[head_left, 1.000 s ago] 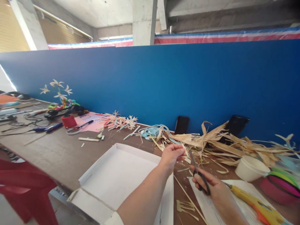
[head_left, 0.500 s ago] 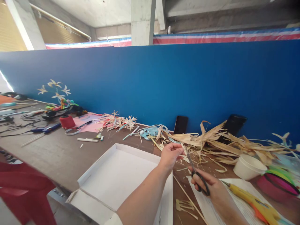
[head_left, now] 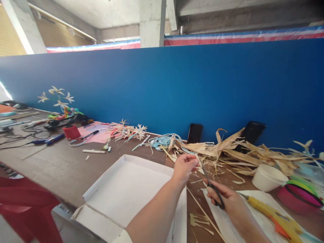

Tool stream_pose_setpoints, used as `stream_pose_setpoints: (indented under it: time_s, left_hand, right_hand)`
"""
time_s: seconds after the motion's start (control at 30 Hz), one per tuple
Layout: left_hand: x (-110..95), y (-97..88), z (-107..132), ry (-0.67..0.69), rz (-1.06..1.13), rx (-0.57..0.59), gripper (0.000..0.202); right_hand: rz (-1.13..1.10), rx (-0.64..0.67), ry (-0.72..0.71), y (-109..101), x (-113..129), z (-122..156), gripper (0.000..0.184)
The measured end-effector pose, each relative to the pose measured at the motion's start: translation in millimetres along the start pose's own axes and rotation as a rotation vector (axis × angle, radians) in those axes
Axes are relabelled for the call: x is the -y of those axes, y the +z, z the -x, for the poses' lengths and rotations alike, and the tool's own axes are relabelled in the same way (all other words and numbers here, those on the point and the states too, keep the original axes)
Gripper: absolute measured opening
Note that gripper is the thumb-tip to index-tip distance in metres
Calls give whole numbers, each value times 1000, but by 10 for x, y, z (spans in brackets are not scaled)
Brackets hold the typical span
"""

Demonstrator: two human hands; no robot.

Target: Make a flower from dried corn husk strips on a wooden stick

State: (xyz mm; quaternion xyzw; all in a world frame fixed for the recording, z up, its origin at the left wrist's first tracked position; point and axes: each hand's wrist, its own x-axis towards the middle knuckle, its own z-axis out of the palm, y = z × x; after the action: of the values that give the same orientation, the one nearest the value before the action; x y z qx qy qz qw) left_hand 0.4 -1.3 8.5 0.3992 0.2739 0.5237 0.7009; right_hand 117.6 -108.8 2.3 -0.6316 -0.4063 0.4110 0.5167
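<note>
A: Head view: what does each hand hold?

B: The left hand point(head_left: 184, 167) is pinched, thumb against fingers, on one narrow, pale, plant-like strip point(head_left: 197, 157), which lies at its fingertips above the brown table point(head_left: 63, 165). The right hand point(head_left: 229, 199) is closed around one pair of dark-handled metal scissors point(head_left: 218, 195), blades beside the strip; whether they touch it cannot be told.

A: And the surroundings, by count?

B: Left of the scissors, one open white cardboard box point(head_left: 141, 179), partly behind the left forearm. Beyond the hands, one heap of tan dried husks point(head_left: 227, 148), and two dark, flat, phone-like objects point(head_left: 194, 133) leaning on the blue panel point(head_left: 162, 87). To the right, one round white bowl point(head_left: 268, 179) and one yellow glue gun point(head_left: 269, 211) with an orange trigger. Far left, one red spool point(head_left: 71, 132) and one stem with four star-shaped cream flowers point(head_left: 60, 103).
</note>
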Motion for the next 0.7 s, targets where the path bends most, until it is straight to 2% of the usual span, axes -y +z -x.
stream_pose_setpoints:
  time_s: [0.4, 0.7]
  left_hand:
    - [8, 14, -1, -17, -5, -43, 33]
    - [11, 20, 3, 8, -13, -53, 26]
  right_hand:
    - [41, -7, -20, 13, -30, -14, 46]
    - [95, 3, -51, -8, -71, -56, 47]
